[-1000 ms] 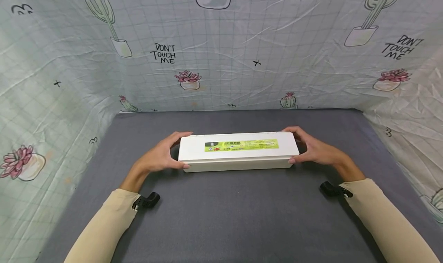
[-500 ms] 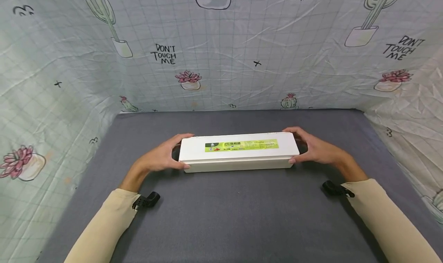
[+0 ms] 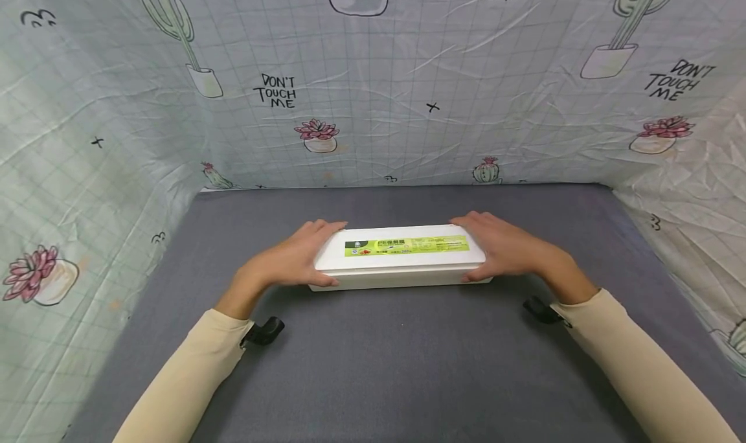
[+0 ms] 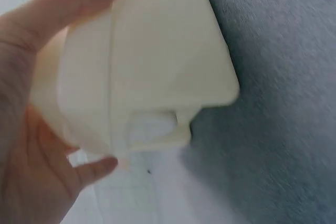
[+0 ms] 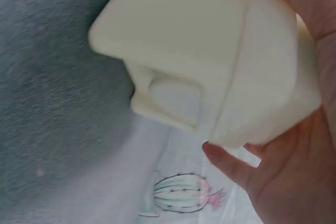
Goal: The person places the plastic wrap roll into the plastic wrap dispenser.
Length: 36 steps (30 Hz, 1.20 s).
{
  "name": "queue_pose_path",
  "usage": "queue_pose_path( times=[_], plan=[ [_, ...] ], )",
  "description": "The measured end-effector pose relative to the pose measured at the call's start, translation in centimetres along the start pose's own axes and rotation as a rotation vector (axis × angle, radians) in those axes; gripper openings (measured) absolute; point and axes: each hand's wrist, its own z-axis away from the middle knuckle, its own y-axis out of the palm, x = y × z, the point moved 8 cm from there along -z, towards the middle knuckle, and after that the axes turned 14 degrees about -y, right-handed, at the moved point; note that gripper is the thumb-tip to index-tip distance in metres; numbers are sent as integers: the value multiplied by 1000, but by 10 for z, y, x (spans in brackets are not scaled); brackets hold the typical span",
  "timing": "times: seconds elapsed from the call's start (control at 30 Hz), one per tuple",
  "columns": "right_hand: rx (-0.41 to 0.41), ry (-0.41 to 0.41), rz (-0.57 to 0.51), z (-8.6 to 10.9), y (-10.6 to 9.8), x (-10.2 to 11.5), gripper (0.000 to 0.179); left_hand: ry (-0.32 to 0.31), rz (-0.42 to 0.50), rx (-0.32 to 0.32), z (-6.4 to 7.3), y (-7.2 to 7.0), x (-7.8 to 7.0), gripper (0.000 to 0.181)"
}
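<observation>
A long white cling film box (image 3: 402,278) with a yellow-green label (image 3: 406,245) on its lid lies crosswise on the grey cloth. My left hand (image 3: 294,258) grips its left end, thumb on the front face, fingers over the back edge. At the right end my right hand (image 3: 509,245) holds it the same way, thumb in front. The left wrist view shows the thumb (image 4: 68,1) across the seam between lid and base. An opening (image 5: 176,98) in the box's end shows in the right wrist view. The lid looks closed down on the base.
The grey cloth (image 3: 402,359) covers the table. A pale curtain (image 3: 373,106) printed with cacti and lettering stands behind the table and along both sides. Black straps with cameras sit at the left cuff (image 3: 263,331) and the right cuff (image 3: 543,311).
Both hands have slid inward along the box and now cover more of its ends. The box stays nearly where it was.
</observation>
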Motion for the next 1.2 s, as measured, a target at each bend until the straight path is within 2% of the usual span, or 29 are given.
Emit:
queue_pose_path(
  times=[0.13, 0.27, 0.53, 0.63, 0.97, 1.2],
  plan=[
    [43, 15, 94, -6, 3, 5, 102, -10, -152, -14, -5, 3, -13, 105],
    [35, 11, 96, -9, 4, 5, 97, -12, -207, -39, -7, 4, -18, 103],
    [-17, -4, 98, -8, 4, 2, 96, -7, -181, -92, -6, 6, -13, 100],
    [-16, -11, 93, -9, 4, 2, 94, -4, -172, -92, -6, 7, -13, 99],
    [-2, -74, 36, -10, 2, 1, 90, 35, -94, 17, -11, 2, -13, 98],
    [8, -52, 35, -10, 3, 0, 92, 19, -103, 31, -11, 2, -12, 99]
  ],
)
